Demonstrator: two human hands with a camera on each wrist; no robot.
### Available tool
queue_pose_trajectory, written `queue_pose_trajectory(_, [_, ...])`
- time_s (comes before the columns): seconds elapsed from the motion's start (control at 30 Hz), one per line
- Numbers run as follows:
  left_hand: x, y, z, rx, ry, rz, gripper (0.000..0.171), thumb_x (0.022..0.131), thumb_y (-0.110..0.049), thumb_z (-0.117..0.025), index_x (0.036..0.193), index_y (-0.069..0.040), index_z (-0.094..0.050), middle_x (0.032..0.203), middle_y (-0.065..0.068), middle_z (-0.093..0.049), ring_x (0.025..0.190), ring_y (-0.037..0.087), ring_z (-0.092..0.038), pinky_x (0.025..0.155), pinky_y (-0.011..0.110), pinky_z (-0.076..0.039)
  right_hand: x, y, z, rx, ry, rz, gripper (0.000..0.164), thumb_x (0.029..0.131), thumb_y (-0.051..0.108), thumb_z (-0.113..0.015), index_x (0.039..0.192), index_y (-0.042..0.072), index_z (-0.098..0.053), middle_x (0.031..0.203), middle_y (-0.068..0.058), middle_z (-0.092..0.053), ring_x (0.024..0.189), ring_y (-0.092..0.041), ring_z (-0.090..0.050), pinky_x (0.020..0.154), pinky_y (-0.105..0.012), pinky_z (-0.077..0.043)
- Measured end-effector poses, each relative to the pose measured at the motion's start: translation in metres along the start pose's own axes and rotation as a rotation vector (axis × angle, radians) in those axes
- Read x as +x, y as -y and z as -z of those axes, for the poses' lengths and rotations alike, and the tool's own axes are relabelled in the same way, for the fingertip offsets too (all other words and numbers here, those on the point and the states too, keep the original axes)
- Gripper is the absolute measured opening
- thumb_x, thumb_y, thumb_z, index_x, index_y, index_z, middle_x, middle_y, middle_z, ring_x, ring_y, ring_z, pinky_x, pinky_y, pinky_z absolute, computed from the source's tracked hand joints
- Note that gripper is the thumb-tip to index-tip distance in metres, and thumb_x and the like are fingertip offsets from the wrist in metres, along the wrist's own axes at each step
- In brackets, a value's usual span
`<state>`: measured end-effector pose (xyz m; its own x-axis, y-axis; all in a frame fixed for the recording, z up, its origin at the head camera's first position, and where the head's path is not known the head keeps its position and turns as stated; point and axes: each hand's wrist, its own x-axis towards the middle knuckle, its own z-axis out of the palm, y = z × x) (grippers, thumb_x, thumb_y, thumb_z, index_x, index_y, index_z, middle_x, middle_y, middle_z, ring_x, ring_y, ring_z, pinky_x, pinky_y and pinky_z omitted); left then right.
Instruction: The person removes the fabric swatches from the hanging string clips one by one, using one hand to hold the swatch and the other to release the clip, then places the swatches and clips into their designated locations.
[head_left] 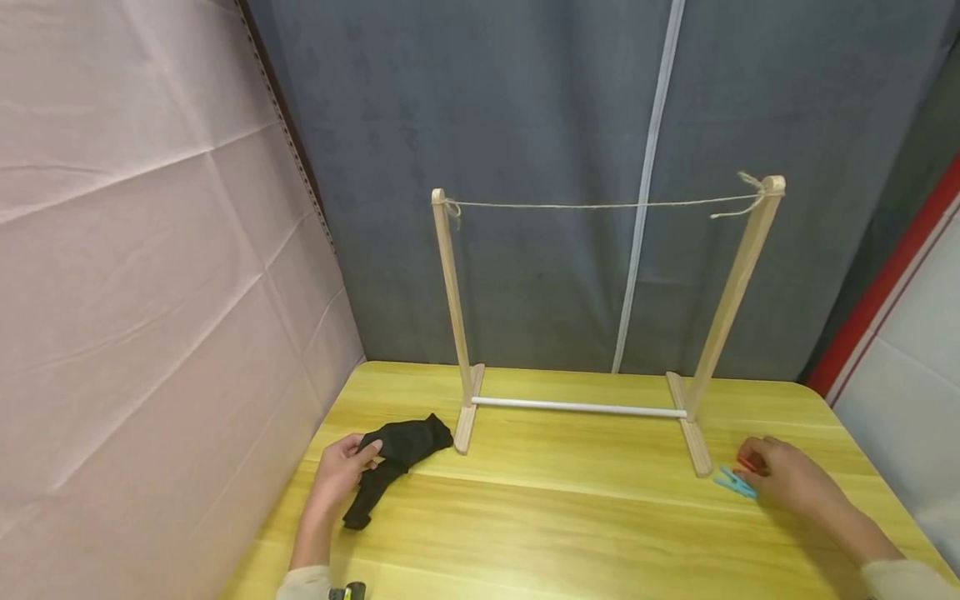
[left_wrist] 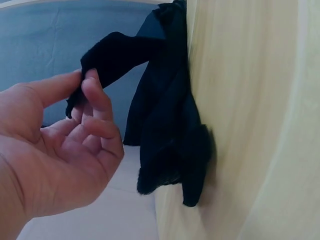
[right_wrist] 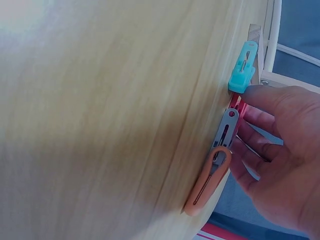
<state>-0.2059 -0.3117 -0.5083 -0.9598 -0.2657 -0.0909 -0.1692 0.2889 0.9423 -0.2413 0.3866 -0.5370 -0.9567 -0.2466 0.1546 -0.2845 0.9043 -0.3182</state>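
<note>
At the left of the table, my left hand [head_left: 342, 467] pinches one end of a black cloth garment [head_left: 408, 442] between thumb and fingertips. In the left wrist view the pinched end is lifted, while the rest of the black garment [left_wrist: 167, 100] hangs in folds down against the tabletop. To the right, my right hand [head_left: 787, 479] has thumb and fingers curled about a red clothespin [right_wrist: 241, 107] low at the table. A turquoise clothespin [right_wrist: 243, 67] lies by the thumb tip. Grey [right_wrist: 226, 127] and orange [right_wrist: 207, 182] clothespins lie beside the fingers, partly covering the red one.
A wooden stand [head_left: 723, 308] rises from the table [head_left: 570, 517], with a string [head_left: 585, 206] tied between its two posts and a white rod [head_left: 577, 407] near its feet. Grey curtain [head_left: 510, 125] hangs behind, and pale fabric walls [head_left: 150, 333] stand at the sides.
</note>
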Motion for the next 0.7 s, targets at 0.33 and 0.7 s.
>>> queue_pose_trajectory(0.33, [-0.001,-0.007,0.008,0.248,-0.069,-0.024,0.072,0.102,-0.042,-0.07,0.155,-0.001,-0.043,0.153,0.026,-0.05,0.14,0.045,-0.05,0.109,0.06,-0.051,-0.005,0.0,0.005,-0.02,0.053,0.002,0.022,0.092,0.021,-0.082,0.105,0.005,-0.072,0.093,0.001,-0.067,0.083,-0.007,-0.06,0.069,-0.032,-0.054])
queue_pose_trajectory(0.7, [0.004,-0.042,-0.049,0.593,-0.323,-0.449,0.111,0.077,-0.055,-0.092,0.163,-0.01,-0.036,0.166,0.022,-0.036,0.151,0.048,-0.039,0.117,0.07,-0.039,-0.005,0.051,0.004,-0.01,-0.233,0.011,0.057,0.108,0.041,-0.061,0.137,-0.008,-0.058,0.131,-0.036,-0.061,0.111,-0.058,-0.059,0.081,-0.071,-0.051])
